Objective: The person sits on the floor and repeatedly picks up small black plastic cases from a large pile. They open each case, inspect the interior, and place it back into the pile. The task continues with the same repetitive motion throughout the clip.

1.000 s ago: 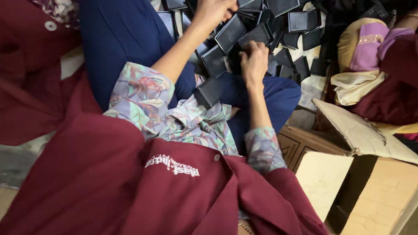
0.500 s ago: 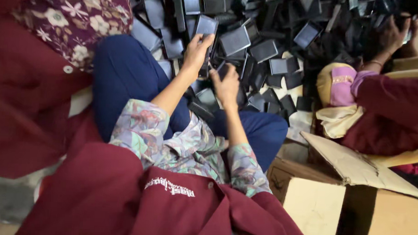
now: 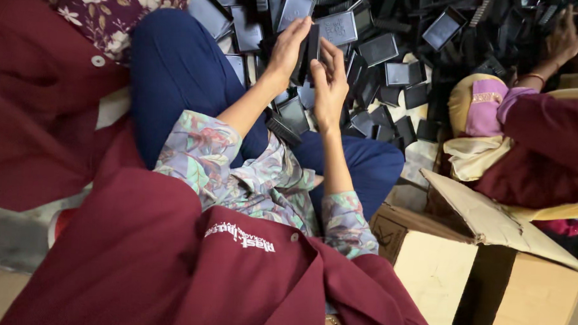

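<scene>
**Both hands closed on one dark flat part above a floor pile of black trays**

The left hand point(image 3: 292, 48) and the right hand point(image 3: 330, 87) meet over the person's lap, each with fingers wrapped on the same dark flat part point(image 3: 311, 48). The part stands nearly on edge between the two hands, its narrow side toward the camera. The left hand grips it from the left with fingers curled along its upper end; the right hand grips it from the right and below, thumb against its face. Both hands are closed on it; neither is free.

The part sits just above the pile of black trays point(image 3: 395, 70), which spreads over the floor ahead of the person's knees. The trays are shallow, rectangular and dark, some showing a paler grey face, and they lie overlapped at all angles. Several rest against the person's blue trouser legs point(image 3: 177, 69).

The forearms come out of patterned floral sleeves point(image 3: 203, 156) under a maroon overgarment point(image 3: 170, 261).

To the right stands an open cardboard box point(image 3: 490, 265), flaps raised, just beside the person's right knee. Its contents cannot be seen.

At upper right a co-worker's hand point(image 3: 565, 37) holds a small dark item over the same pile; the co-worker's maroon sleeve point(image 3: 546, 146) shows below it. Another seated person's floral garment point(image 3: 108, 9) shows at upper left.
</scene>
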